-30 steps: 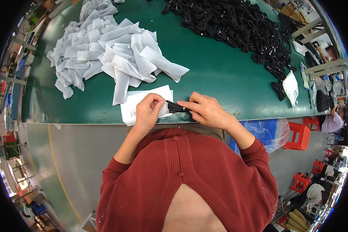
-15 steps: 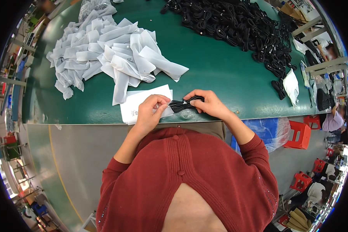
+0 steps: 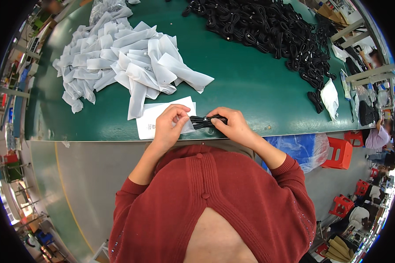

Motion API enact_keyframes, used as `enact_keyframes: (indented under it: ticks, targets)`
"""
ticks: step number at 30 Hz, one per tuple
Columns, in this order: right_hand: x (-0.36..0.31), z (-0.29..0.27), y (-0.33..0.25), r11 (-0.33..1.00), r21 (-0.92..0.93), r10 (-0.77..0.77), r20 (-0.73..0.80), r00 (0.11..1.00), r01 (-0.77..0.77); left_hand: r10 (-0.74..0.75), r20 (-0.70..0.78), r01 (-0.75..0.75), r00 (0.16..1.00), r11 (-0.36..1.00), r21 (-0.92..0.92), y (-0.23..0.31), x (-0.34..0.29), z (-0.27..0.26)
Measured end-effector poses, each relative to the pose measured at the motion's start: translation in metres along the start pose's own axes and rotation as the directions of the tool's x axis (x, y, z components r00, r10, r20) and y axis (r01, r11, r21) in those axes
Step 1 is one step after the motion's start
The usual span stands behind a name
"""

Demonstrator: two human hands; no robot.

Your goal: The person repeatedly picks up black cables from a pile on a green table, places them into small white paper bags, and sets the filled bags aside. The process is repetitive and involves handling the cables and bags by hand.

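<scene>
We see two hands, a left hand and a right hand. Between them there is one black cable bundle. Under the hands lies one small stack of flat white bags; we cannot tell how many are in it. There is one big heap of white bags, too many to count. There is one big heap of black cables, too many to count as well. We count four red stools on the floor.

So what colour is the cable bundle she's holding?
Black; the cable bundle shows best in the head view, held between both hands.
</scene>
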State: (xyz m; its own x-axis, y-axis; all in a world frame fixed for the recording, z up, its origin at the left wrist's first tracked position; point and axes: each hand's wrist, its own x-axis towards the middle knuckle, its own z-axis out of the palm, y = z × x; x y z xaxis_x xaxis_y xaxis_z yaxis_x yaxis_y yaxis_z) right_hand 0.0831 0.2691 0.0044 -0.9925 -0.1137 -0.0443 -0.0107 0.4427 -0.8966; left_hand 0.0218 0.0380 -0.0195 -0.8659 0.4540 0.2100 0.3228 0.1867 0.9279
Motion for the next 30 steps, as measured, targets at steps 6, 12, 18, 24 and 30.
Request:
enact_keyframes:
  ticks: [6, 12, 18, 24, 30]
  targets:
    - [-0.004, -0.003, -0.005, 0.981, -0.099, -0.17, -0.046, 0.984, 0.165, -0.057, -0.054, 0.053, 0.997, 0.996, -0.077, -0.005, -0.001, 0.001]
    - [-0.004, -0.001, -0.002, 0.987, -0.063, -0.151, -0.074, 0.986, 0.146, -0.046, -0.059, 0.037, 0.997, 0.991, -0.132, -0.008, -0.002, 0.0]
    - [-0.002, -0.001, -0.008, 0.987, 0.06, 0.153, -0.016, 0.988, -0.152, 0.024, 0.02, -0.023, 1.0, 0.999, -0.023, 0.005, -0.003, 0.001]
    - [-0.001, -0.002, -0.004, 0.959, -0.1, -0.269, -0.016, 0.963, 0.266, 0.052, 0.038, -0.052, 0.998, 0.998, 0.02, 0.012, -0.002, -0.001]
    - [-0.001, -0.017, -0.026, 0.988, -0.047, -0.15, -0.166, 0.975, 0.144, 0.075, -0.024, -0.073, 0.997, 0.996, 0.06, 0.01, 0.004, -0.01]
